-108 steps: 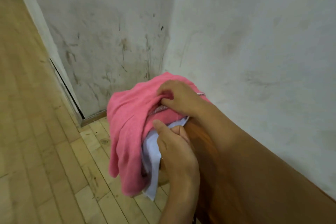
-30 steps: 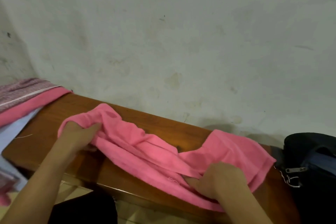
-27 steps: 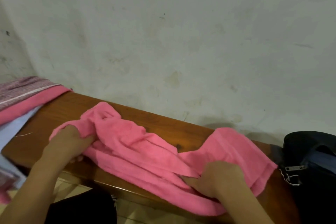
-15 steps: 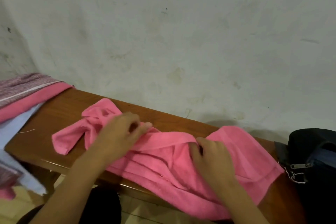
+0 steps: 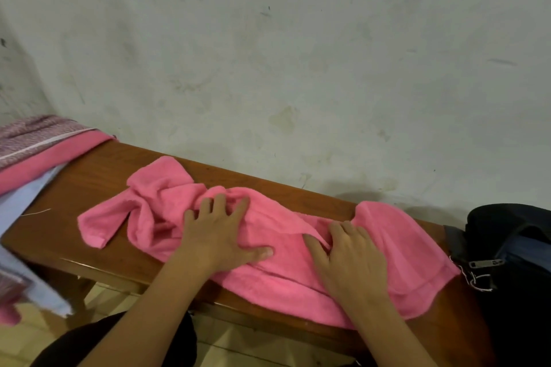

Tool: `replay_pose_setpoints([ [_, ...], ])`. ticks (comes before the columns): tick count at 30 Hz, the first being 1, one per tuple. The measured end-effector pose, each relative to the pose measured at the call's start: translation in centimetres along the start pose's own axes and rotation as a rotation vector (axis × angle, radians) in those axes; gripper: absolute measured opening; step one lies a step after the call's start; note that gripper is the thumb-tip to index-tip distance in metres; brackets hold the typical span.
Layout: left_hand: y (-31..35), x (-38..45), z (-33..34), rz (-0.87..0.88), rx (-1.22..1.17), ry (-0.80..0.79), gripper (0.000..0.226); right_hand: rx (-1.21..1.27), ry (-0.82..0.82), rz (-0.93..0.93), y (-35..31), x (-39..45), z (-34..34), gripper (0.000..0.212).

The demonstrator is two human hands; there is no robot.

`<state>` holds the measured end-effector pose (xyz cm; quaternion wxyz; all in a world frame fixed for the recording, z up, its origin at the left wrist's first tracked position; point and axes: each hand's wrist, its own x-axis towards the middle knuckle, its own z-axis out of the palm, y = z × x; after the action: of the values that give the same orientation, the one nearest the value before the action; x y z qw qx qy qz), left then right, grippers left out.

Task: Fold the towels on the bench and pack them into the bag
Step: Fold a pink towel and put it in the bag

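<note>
**Both hands flat on the pink towel**

Our left hand (image 5: 219,234) and right hand (image 5: 350,256) both lie palm-down on the pink towel (image 5: 268,247), fingers spread and apart, pressing on the cloth, not pinching it. Neither hand is closed around a fold.

That towel lies rumpled across the middle of the wooden surface (image 5: 89,188), its long axis running along the surface's length from left end to right end. Our left hand sits near the towel's middle, and the bunched, twisted left portion (image 5: 143,205) lies beyond its fingertips, toward the surface's left end. Our right hand rests on the flatter right half, whose near hem droops over the front edge of the surface.

We judge the cloth is being spread before its first fold. The twisted end is the part that needs work, and our left hand is plainly the nearer one to it; the right can pin its half down while the left draws the bunch outward along the long axis.

Packing lies the other way: the dark bag (image 5: 512,247) stands at the surface's right end, just beside the towel's right corner. More towels (image 5: 35,155) are piled at the left end, unfolded as far as we can tell.
</note>
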<state>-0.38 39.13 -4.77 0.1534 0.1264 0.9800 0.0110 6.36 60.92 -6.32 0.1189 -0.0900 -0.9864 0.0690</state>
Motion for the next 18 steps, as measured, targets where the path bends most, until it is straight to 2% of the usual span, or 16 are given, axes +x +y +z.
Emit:
replay_pose_setpoints([
  [3, -0.7, 0.5, 0.1, -0.012, 0.005, 0.009, 0.127, -0.072, -0.056, 0.057, 0.1, 0.0, 0.1, 0.089],
  [9, -1.3, 1.0, 0.0, 0.017, -0.017, -0.073, 0.135, -0.162, -0.147, 0.061, 0.0, -0.1, -0.4, 0.097],
  [14, -1.4, -0.1, 0.1, 0.124, 0.044, 0.033, 0.135, -0.149, -0.100, 0.034, 0.1, -0.4, -0.2, 0.098],
  [16, -1.5, -0.8, -0.3, 0.138, 0.030, 0.124, 0.113, -0.153, -0.135, 0.010, 0.2, -0.4, -0.5, 0.094],
  [18, -1.5, -0.9, -0.7, 0.132, -0.024, 0.283, 0.065, -0.105, -0.087, 0.003, 0.6, -0.3, -0.8, 0.064],
])
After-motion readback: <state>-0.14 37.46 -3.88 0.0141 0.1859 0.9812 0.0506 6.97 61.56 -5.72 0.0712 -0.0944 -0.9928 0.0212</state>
